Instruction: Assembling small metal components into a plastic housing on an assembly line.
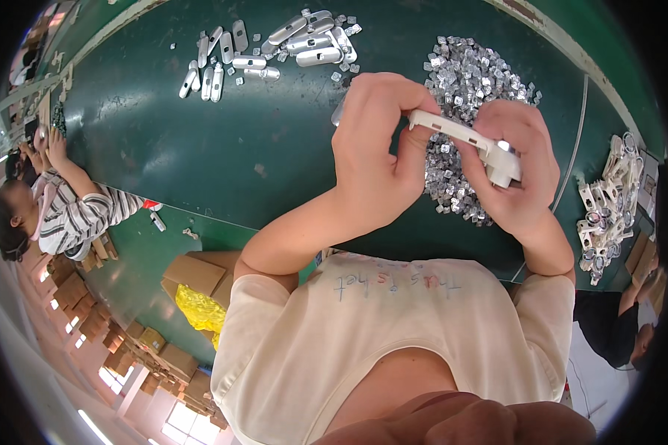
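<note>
Above the green table (274, 148) I hold a long white plastic housing (459, 132) with small slots along its edge and a round stub at its right end. My left hand (382, 144) pinches its left end between thumb and fingers. Around the stub end, the fingers of my right hand (519, 159) are closed, with a small shiny spot showing beside them. Behind and below the hands spreads a heap of small shiny, squarish pieces (471, 74). Whether a fingertip also holds one of these is not visible.
Silver oval covers (315, 41) and several loose small pieces lie at the far side. White housings (608, 200) are heaped at the right. A co-worker in a striped top (74, 211) sits at the left, another person in black (608, 322) at the right. A cardboard box (197, 274) stands beside me.
</note>
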A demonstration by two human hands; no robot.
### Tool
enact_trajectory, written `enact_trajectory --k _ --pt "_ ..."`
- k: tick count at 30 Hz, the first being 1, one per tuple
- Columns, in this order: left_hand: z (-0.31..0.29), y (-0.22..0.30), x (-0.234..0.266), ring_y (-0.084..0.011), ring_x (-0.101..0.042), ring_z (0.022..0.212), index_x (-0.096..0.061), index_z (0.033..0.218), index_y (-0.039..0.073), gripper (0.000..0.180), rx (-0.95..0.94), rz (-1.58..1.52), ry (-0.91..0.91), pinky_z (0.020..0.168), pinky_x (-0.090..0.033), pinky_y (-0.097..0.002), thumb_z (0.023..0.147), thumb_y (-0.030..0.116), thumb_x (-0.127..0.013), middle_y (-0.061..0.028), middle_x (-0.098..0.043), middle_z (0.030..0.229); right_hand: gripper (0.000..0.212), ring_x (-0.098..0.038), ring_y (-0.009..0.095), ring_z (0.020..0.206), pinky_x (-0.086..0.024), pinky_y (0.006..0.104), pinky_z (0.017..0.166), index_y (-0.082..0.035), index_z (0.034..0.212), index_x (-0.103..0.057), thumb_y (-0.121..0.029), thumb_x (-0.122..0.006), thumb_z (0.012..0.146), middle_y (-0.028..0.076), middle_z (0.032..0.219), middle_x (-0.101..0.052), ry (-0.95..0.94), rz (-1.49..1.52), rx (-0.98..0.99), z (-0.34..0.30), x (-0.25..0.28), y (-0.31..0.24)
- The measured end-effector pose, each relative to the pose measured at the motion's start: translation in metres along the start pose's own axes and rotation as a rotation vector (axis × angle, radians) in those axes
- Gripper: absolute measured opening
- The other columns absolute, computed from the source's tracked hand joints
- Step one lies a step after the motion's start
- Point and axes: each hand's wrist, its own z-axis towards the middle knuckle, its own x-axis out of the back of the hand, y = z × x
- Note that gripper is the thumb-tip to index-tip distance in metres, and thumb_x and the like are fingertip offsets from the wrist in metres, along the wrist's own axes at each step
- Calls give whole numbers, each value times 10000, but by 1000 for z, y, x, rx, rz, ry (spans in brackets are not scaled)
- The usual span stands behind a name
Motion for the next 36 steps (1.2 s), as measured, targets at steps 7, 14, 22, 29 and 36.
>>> enact_trajectory --k 7,14,22,29,36 --pt "25 -11 19 -278 -539 815 -524 963 16 360 -69 185 -29 682 -452 -327 681 90 -735 -115 -549 902 289 -598 182 717 -467 247 613 -7 892 -597 -88 -753 664 94 828 -601 -6 97 -232 39 -4 23" --pt "43 -21 81 -257 -587 628 -595 760 9 120 403 611 -256 597 -456 -331 742 99 -673 -137 -598 712 336 -557 153 559 -446 276 534 26 812 -585 -270 -715 722 74 665 -598 108 -406 -691 149 90 218" --pt "15 -40 52 -327 -582 705 -525 791 -14 216 387 824 -465 624 -445 -390 708 96 -691 -149 -594 757 104 -584 173 831 -435 278 756 -42 836 -606 -78 -649 748 59 839 -601 -394 -171 -189 80 -8 86" --pt "34 -29 47 -221 -626 633 -611 824 4 90 499 294 -334 576 -489 -295 794 87 -625 -131 -641 768 145 -503 264 877 -390 360 785 -36 786 -568 -92 -679 710 82 827 -517 -610 -401 -68 30 -36 54" --pt "32 -11 40 -112 -613 644 -563 972 -15 141 679 -465 -263 556 -467 -212 860 71 -561 -69 -636 771 72 -600 112 674 -471 213 591 -11 876 -617 9 -588 813 47 795 -601 -268 330 -505 38 -9 22"
